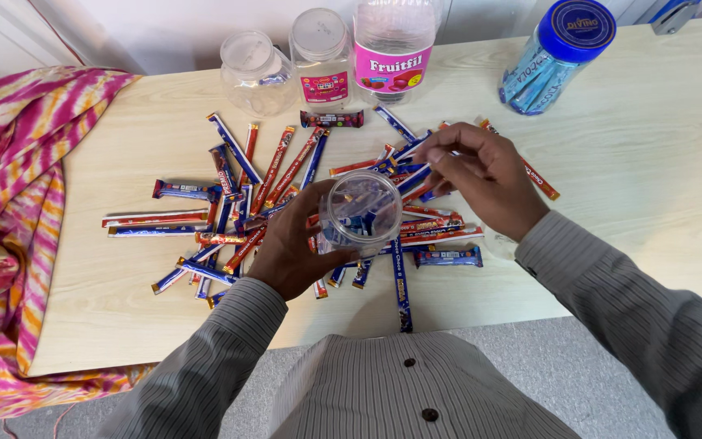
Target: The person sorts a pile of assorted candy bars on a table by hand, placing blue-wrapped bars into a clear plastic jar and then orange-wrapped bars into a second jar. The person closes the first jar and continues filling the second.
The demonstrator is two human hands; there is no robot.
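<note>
- The left hand (pixel 290 248) has its grip closed around a small clear plastic jar (pixel 360 213), held open-mouthed above the pale wooden bench (pixel 652 162), with a few wrappers inside.
- The right hand (pixel 485 175) pinches a thin blue-wrapped candy stick (pixel 413 180) between fingertips, just beside the jar's rim.
- A scattered heap of red and blue wrapped candy sticks (pixel 237 195) lies on the bench beneath both hands.
- Three clear lidded jars (pixel 322 57) stand at the far edge; a blue-lidded jar (pixel 558 53) lies tilted to the right.
- A pink and orange striped cloth (pixel 10 203) drapes the bench's left end.
</note>
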